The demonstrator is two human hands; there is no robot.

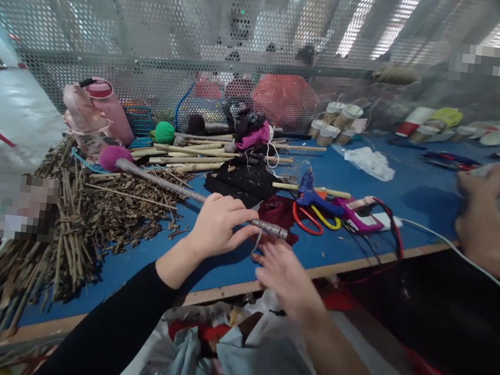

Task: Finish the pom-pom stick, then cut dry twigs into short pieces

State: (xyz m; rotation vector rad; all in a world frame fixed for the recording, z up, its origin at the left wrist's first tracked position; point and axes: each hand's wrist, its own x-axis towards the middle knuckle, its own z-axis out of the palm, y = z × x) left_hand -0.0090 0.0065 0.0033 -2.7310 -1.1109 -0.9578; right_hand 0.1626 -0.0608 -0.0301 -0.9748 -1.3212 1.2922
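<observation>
My left hand [218, 225] is closed round a long grey-wrapped stick [164, 185] near its right end. The stick slants up to the left and carries a magenta pompom [111, 156] at its far end. My right hand [283, 274] is just below the stick's tip, fingers stretched out and blurred by motion. A thin grey strand [256, 243] hangs from the tip down to those fingers. Both hands hover over the front edge of the blue table [222, 268].
Dry twigs [70, 221] pile up at the left. Bamboo sticks [199, 154], a blue glue gun [310, 193], red and yellow scissors [314, 219], a dark red cloth [281, 210], a green yarn ball [165, 132] and paper cups [336, 122] lie around. Another person's hands [488, 214] are at the right. Perforated metal screen [159, 33] behind.
</observation>
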